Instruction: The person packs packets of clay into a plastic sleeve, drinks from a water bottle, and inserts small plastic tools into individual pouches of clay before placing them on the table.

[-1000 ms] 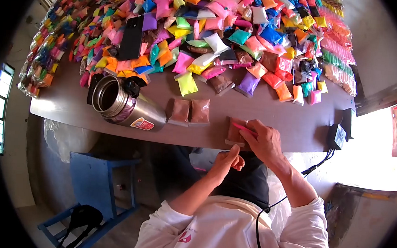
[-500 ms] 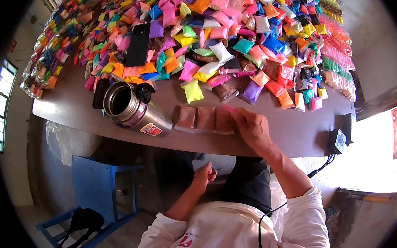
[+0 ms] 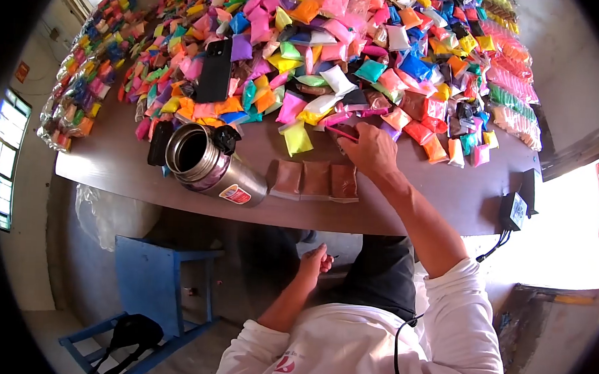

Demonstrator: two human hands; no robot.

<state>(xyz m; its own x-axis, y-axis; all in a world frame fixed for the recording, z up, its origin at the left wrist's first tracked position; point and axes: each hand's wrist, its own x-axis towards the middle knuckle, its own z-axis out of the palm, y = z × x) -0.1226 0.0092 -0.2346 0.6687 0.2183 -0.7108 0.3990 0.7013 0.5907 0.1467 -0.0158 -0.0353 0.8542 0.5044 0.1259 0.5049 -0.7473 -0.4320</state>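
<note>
My right hand [image 3: 370, 150] is closed round a thin pink stick-like thing [image 3: 343, 133] at the near edge of the packet pile. It covers part of a purple packet [image 3: 389, 130]. Nearer me on the brown table, three packets of brown stuff lie side by side: a left one [image 3: 287, 179], a middle one [image 3: 315, 180] and a right one [image 3: 344, 182]. Below the table edge, over my lap, my left hand [image 3: 316, 260] has its fingers curled; a small dark tip shows beside them, too small to name. A yellow packet [image 3: 296, 139] lies left of my right hand.
An open steel flask [image 3: 235, 177] stands left of the brown packets. A black phone [image 3: 215, 71] rests on the heap of colourful packets [image 3: 334, 33]. A small black box [image 3: 514, 210] with cables sits at the right edge. A blue chair [image 3: 153, 274] stands below left.
My right hand has moved away from the right brown packet, up towards the pile, with the pink stick-like thing still in it. My left hand stays curled over my lap. The view has shifted slightly.
</note>
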